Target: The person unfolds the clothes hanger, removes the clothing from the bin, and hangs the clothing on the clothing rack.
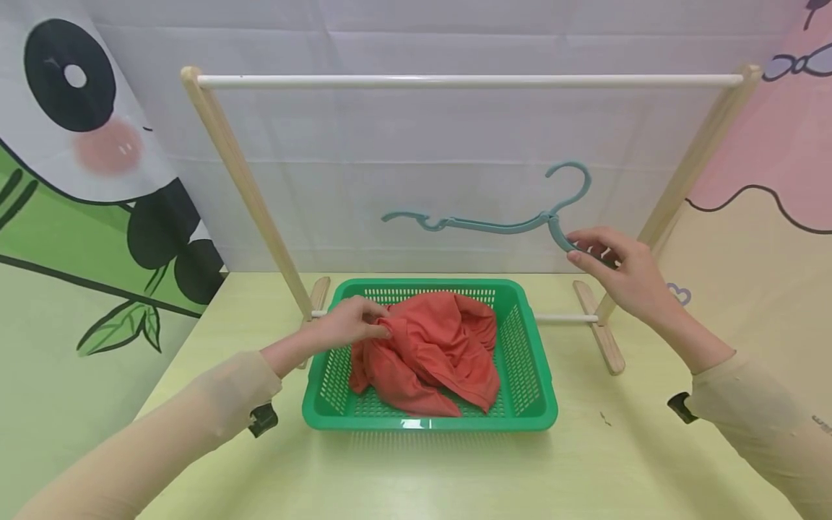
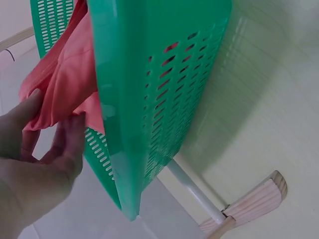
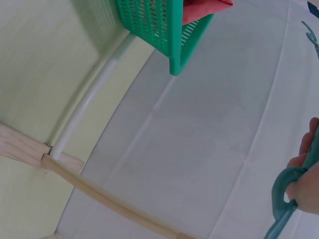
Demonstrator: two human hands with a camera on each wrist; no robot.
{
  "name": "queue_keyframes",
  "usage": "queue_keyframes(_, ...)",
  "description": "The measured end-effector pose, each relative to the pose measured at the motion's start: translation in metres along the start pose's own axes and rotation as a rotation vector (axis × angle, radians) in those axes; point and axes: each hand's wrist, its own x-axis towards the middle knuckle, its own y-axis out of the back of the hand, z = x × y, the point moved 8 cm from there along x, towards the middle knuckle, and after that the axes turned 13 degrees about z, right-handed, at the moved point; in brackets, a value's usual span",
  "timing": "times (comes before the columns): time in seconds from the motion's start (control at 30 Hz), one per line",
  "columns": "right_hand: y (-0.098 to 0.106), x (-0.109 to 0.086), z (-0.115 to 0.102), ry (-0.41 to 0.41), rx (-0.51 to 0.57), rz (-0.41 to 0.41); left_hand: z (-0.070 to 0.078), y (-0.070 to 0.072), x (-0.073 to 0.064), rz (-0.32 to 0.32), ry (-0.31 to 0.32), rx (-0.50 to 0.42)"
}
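A crumpled red cloth garment [image 1: 435,347] lies in a green plastic basket [image 1: 429,424] on the table. My left hand [image 1: 351,323] reaches over the basket's left side and pinches a fold of the red cloth; in the left wrist view the thumb presses on the cloth [image 2: 72,74] with the fingertips on the far side. Up to the right, my right hand [image 1: 620,271] grips one arm of a blue-green clothes hanger [image 1: 500,227] in the air. The hanger's hook points upward and its other arm stretches left above the basket. The right wrist view shows only part of this hand [image 3: 306,191].
Behind the basket stands a drying rack with a white top rod [image 1: 468,82], two wooden posts [image 1: 240,173] and wooden feet [image 1: 601,328]. A low white crossbar [image 1: 565,318] passes behind the basket. Cartoon-printed cloths hang at both sides, with a pale curtain at the back.
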Motion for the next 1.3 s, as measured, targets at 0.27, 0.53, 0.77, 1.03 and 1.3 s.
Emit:
queue_keyframes(0.27, 0.002, -0.001, 0.000, 0.006, -0.009, 0.005, 0.003, 0.004, 0.002, -0.022, 0.049, -0.220)
queue_keyframes(0.53, 0.004, 0.000, 0.000, 0.007, -0.006, 0.010, 0.015, 0.013, 0.004, -0.127, 0.191, -0.594)
queue_keyframes(0.77, 0.005, -0.002, 0.000, 0.015, -0.007, 0.011, 0.018, 0.029, 0.005, -0.042, 0.171, -0.298)
queue_keyframes(1.03, 0.007, -0.001, -0.002, 0.006, -0.002, 0.010, 0.031, 0.059, 0.017, 0.095, 0.097, -0.395)
queue_keyframes(1.3, 0.012, 0.001, -0.003, 0.006, 0.013, 0.030, 0.056, 0.107, 0.030, 0.273, 0.014, -0.437)
